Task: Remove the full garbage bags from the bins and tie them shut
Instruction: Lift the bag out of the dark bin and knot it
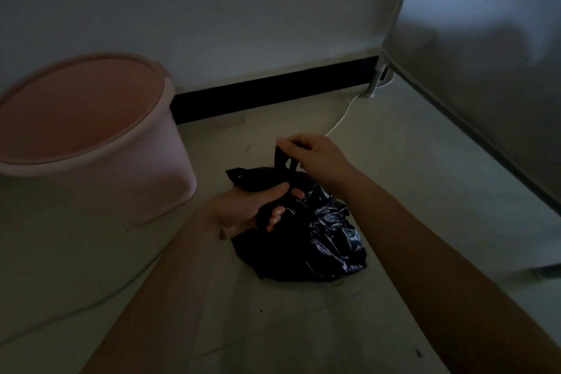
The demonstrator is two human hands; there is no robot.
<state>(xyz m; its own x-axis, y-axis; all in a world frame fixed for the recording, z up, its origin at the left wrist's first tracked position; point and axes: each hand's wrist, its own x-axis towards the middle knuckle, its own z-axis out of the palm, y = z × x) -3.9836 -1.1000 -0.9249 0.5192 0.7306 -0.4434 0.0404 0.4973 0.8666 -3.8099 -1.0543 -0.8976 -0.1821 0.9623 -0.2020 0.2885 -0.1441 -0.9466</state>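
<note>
A black garbage bag (315,240) lies on the pale floor in the middle of the view, outside the bin. My left hand (252,209) grips the gathered neck of the bag from the left, fingers curled round the plastic. Above it, my right hand (312,155) pinches the bag's upper ends and holds them up. A pink bin (127,167) stands to the left of the bag; its inside looks bare, with no bag visible in it.
The wall with a black skirting board (273,91) runs behind the bag. A grey cabinet or appliance side (485,70) rises at the right on a white leg (375,82). A thin white cable (340,118) trails across the floor behind my right hand.
</note>
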